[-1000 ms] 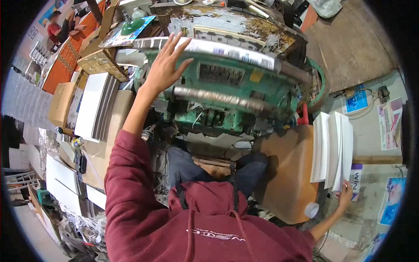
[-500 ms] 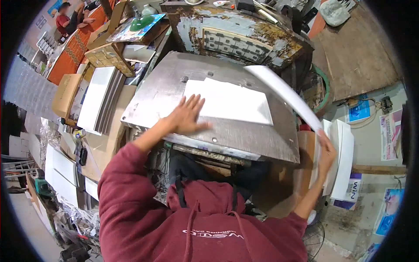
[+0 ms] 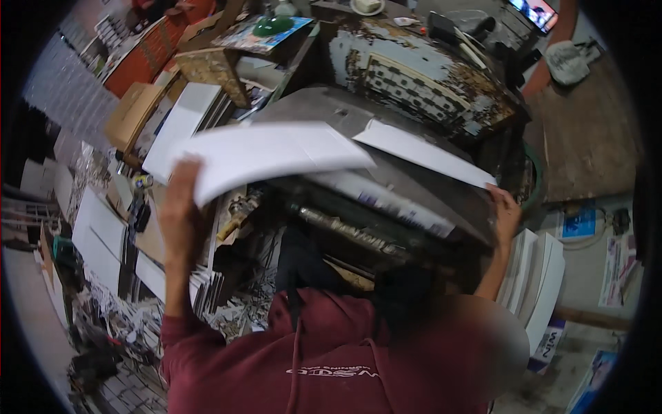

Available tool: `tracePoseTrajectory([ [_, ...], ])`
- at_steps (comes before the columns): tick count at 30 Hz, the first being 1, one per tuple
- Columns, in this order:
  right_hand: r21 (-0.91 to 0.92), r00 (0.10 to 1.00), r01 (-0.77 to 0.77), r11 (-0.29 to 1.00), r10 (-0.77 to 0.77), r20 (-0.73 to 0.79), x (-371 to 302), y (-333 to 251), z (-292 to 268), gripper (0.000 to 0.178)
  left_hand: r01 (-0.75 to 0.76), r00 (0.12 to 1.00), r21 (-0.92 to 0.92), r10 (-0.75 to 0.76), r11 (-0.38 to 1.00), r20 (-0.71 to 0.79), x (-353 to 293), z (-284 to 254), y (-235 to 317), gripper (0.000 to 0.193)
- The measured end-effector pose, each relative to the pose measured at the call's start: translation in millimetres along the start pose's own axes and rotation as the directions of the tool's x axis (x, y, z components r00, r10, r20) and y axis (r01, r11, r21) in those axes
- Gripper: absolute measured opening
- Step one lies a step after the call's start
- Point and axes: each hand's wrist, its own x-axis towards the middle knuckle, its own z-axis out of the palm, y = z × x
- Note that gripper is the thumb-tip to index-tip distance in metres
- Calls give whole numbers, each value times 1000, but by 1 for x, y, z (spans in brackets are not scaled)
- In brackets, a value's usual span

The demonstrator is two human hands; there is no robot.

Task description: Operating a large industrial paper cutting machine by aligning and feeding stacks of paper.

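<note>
Brown carton — left; screen — top-right

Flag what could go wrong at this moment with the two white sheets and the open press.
The left hand holds a white sheet by one corner only; the sheet is blurred and bowed, so it might crease or slip from that grip. The right hand places a second sheet on the tilted metal plate just above exposed rollers; fingers or a sleeve could possibly get caught there. Stacked sheets stand close by the right elbow and could be knocked.

Cluttered workshop: wooden bench right, cardboard box left, littered floor.
</note>
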Motion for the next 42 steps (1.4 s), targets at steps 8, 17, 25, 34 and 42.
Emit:
tracePoseTrajectory([
  [8,-279,878,294,914,-374,-299,-41,-76,-5,26,266,964,313,-251,912,-90,2,118,-214,65],
  [17,-431,866,278,858,-418,-274,-121,-134,-72,21,613,579,513,-784,601,225,-16,208,-272,101],
  [25,-567,981,52,822,-148,-125,-161,-182,-56,8,462,448,639,-783,615,431,41,178,-239,112],
  [34,-483,980,123,867,-28,198,-144,-191,-11,10,397,736,-476,38,785,676,88,137,-14,63],
  [42,37,972,176,984,-167,-167,-94,-185,-16,11,-126,738,-822,606,556,297,86,34,176,62],
])
